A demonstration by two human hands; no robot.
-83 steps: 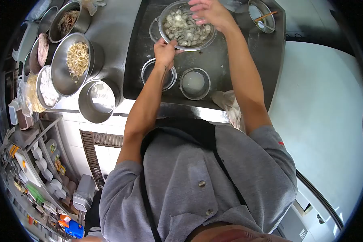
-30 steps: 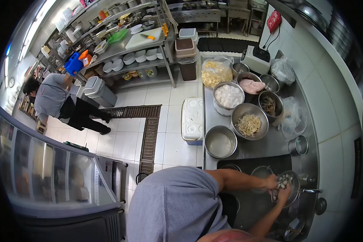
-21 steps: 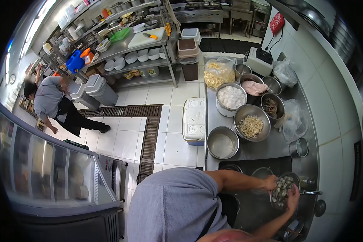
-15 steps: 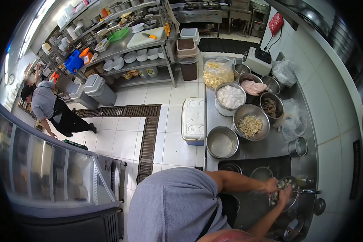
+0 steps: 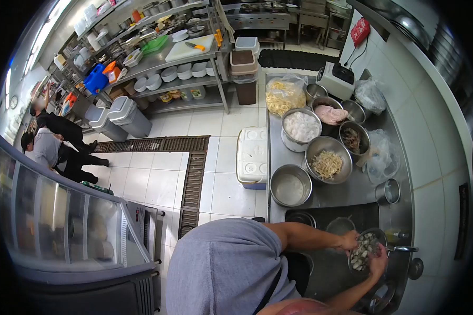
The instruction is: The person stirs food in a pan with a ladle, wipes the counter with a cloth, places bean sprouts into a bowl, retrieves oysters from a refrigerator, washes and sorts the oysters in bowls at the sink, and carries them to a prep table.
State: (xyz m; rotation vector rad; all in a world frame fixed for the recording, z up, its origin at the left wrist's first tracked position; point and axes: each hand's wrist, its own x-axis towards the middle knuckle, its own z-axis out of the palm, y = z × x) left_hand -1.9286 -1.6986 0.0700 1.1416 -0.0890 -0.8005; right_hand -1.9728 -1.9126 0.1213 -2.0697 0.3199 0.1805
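A round metal bowl (image 5: 358, 266) tilts over the sink (image 5: 326, 281), filled with small grey and whitish pieces (image 5: 363, 250) that look like shellfish. My left hand (image 5: 348, 240) grips its upper left rim. On the lower right side, my right hand (image 5: 377, 262) holds the bowl close to the pieces; its fingertips are partly hidden and blurred. Just beyond my hands, the faucet (image 5: 402, 249) reaches in from the wall side. Beside my left hand, a round strainer (image 5: 340, 226) sits in the sink.
Along the counter stand an empty-looking steel pot (image 5: 290, 185), a bowl of pale strips (image 5: 327, 160), a pot of white contents (image 5: 301, 126) and a bag of yellow strips (image 5: 285, 95). A cooler (image 5: 251, 157) is on the floor. Two people (image 5: 63, 142) are at the far left.
The bowl has tilted and the pieces inside have shifted toward its lower side. My right hand has moved slightly right. At the far left, a second person has come into view.
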